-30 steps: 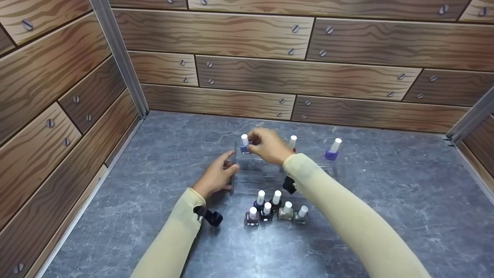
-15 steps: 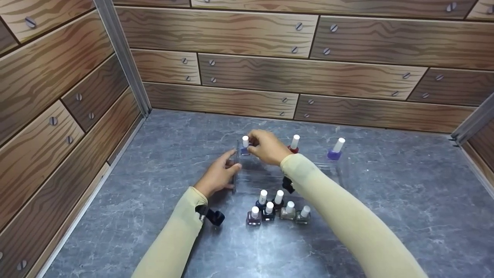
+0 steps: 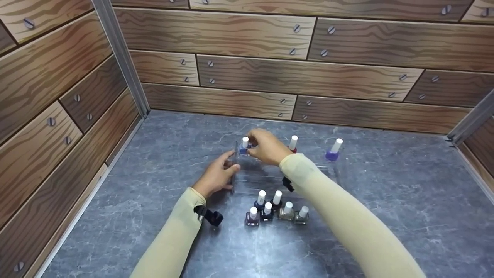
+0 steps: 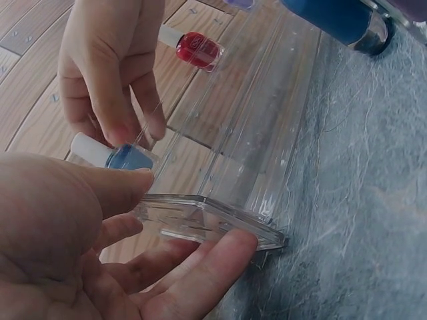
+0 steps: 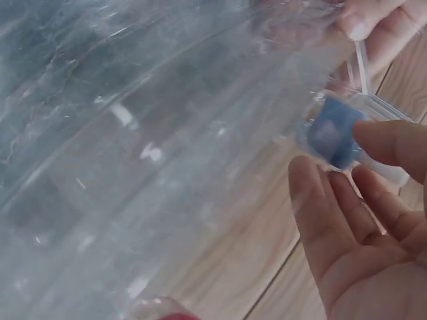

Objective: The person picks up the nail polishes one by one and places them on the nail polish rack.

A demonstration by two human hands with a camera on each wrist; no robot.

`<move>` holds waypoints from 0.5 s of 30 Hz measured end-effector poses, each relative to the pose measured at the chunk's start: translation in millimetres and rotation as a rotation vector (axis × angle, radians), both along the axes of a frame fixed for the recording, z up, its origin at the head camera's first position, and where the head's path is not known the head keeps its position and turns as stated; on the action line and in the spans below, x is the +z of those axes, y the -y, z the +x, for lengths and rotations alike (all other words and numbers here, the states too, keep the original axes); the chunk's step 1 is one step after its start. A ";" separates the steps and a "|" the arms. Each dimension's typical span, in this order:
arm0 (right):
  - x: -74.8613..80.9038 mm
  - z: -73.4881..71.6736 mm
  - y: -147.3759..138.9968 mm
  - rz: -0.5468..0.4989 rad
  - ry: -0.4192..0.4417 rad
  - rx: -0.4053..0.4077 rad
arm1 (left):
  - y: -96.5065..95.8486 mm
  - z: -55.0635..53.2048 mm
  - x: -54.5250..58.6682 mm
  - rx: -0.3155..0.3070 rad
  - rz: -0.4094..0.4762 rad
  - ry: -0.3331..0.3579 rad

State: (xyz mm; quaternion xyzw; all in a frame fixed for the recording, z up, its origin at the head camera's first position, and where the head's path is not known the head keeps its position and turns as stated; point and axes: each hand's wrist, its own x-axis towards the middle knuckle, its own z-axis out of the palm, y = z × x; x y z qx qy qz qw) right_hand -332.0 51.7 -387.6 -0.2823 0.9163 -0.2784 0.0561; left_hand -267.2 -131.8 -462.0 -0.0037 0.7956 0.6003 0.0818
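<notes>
My left hand (image 3: 217, 175) holds the left end panel of a clear plastic tiered stand (image 4: 213, 210), its thumb on one side and fingers on the other. At the stand's upper left, my right hand (image 3: 270, 146) pinches a blue nail polish bottle (image 5: 331, 133) between thumb and fingers. The bottle's white cap (image 3: 245, 141) points up, close beside the end panel. Farther along the same upper tier are a red nail polish bottle (image 4: 199, 51) and a purple nail polish bottle (image 3: 332, 155), standing apart from each other.
In front of the stand, several dark and greyish nail polish bottles (image 3: 286, 213) with white caps stand grouped on the grey marbled table (image 3: 162, 239). Wood-patterned walls (image 3: 216, 100) enclose the back and sides.
The blue bottle has shifted very slightly left, toward the end panel, with my right hand staying at it. My left hand keeps its hold on the stand.
</notes>
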 end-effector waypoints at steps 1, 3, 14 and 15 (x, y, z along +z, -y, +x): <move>2.8 2.6 -2.4 -0.007 0.000 -0.001 | -0.5 0.0 0.2 -0.001 0.001 0.004; 10.7 9.4 -8.7 -0.021 -0.003 -0.002 | -1.1 -0.4 0.4 -0.004 0.004 0.011; 42.9 66.9 -91.7 -0.250 -0.046 0.047 | 1.2 0.4 -1.4 0.000 0.014 0.032; 40.6 71.3 -102.2 -0.277 -0.057 0.038 | 1.2 0.4 -1.7 0.001 0.014 0.032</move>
